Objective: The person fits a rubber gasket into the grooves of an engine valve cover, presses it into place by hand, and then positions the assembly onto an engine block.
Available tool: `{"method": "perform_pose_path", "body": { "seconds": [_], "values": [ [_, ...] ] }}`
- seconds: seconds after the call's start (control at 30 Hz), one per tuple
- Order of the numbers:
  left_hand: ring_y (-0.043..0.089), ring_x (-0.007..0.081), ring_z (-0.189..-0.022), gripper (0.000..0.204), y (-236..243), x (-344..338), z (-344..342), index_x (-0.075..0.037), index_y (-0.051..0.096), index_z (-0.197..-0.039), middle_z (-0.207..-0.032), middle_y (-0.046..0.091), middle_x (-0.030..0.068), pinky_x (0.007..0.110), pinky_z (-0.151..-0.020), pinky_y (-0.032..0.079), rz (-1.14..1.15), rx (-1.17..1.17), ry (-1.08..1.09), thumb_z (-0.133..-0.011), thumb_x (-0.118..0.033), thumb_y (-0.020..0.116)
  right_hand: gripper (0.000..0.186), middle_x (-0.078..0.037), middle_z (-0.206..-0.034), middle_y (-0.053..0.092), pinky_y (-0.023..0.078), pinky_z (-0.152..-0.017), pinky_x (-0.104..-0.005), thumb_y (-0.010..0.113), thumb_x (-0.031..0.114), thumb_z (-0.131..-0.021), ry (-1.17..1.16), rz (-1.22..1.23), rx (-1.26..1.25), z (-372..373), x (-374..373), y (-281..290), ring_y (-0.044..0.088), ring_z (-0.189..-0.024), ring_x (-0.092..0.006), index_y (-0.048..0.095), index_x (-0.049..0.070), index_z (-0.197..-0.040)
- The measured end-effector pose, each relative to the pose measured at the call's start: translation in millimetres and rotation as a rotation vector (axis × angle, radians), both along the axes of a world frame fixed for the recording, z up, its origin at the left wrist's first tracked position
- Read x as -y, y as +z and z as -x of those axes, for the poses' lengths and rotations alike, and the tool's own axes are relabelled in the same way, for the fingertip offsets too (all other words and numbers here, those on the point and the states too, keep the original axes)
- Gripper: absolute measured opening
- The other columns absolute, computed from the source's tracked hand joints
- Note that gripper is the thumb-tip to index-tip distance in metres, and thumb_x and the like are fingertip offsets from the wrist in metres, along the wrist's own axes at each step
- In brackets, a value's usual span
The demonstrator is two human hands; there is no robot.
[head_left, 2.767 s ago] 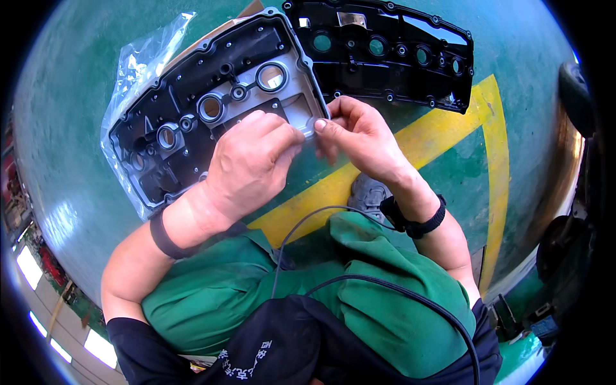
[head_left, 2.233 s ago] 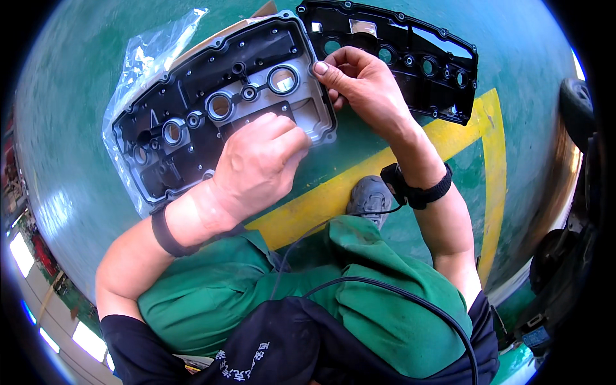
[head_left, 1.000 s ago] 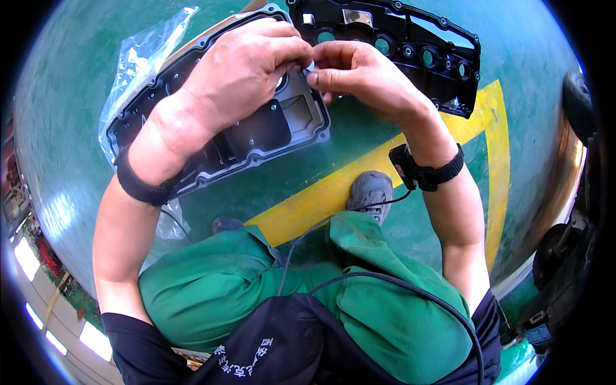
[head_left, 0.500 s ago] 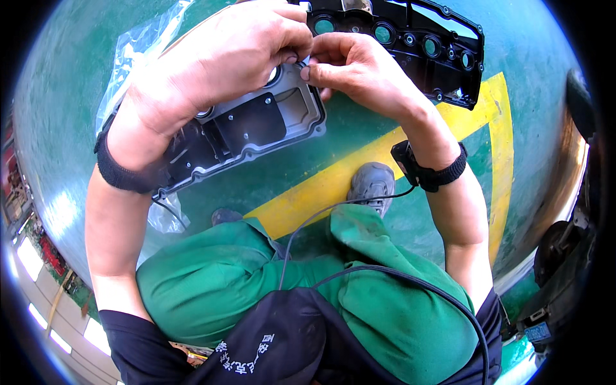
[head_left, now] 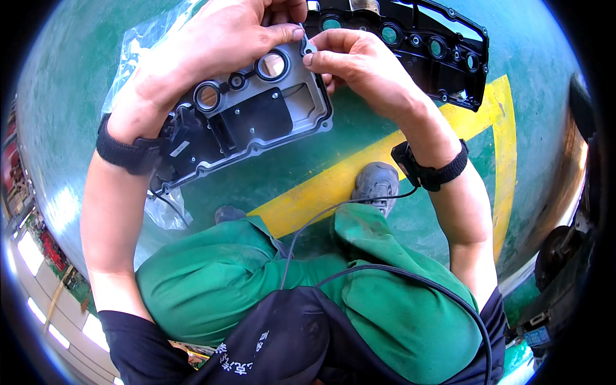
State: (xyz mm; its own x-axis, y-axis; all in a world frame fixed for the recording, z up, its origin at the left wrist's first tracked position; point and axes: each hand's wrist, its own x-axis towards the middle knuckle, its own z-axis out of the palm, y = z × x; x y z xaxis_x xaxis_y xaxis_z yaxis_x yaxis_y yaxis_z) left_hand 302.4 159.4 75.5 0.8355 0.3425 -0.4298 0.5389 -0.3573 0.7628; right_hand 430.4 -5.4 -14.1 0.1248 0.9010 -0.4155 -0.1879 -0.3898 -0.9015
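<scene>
Left hand [head_left: 234, 35]'s curled at the far-right corner of the cover [head_left: 253, 119], grip unclear; right hand [head_left: 366, 64]'s pinching its edge. Probably edge work, so steady pinching next.

We observe both forearms [head_left: 115, 212] extended forward, the left hand [head_left: 240, 29] with curled fingers [head_left: 296, 9], the right hand [head_left: 359, 61] with thumb [head_left: 321, 61] and forefinger [head_left: 337, 38] parted.

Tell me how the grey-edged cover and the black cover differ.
The grey-edged cover slopes up toward the right of the picture; the black cover slopes down. The grey-edged cover mixes light grey with black; the black cover looks mostly black. Both have round openings.
</scene>
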Motion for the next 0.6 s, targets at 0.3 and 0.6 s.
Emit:
{"method": "perform_pose_path", "body": {
  "seconds": [0.3,0.6],
  "values": [
    [0.064,0.0231,-0.071,0.024,-6.0,-1.3,-15.0,0.001,0.067,-0.096,-0.077,0.067,0.0137,0.036,-0.066,0.053,-0.23,-0.069,-0.055,-0.077,-0.011,0.077,0.035,-0.001,-0.084,0.068,0.054,-0.066,-0.0243,0.075,0.034,-0.095,0.009,-0.04,0.18,2.4,-3.3,1.7,0.062,-0.07,-0.007,0.073,0.002,-0.109],
    [0.061,0.0168,-0.07,0.023,-6.6,0.2,-4.0,0.001,0.065,-0.102,-0.076,0.063,0.0078,0.033,-0.064,0.051,-0.11,-0.063,0.039,-0.085,-0.011,0.073,0.045,0.0,-0.086,0.066,0.056,-0.07,-0.0229,0.072,0.036,-0.099,-0.006,0.032,-0.235,-6.1,14.2,1.8,0.064,-0.073,-0.0066,0.066,-0.001,-0.123]
  ]
}}
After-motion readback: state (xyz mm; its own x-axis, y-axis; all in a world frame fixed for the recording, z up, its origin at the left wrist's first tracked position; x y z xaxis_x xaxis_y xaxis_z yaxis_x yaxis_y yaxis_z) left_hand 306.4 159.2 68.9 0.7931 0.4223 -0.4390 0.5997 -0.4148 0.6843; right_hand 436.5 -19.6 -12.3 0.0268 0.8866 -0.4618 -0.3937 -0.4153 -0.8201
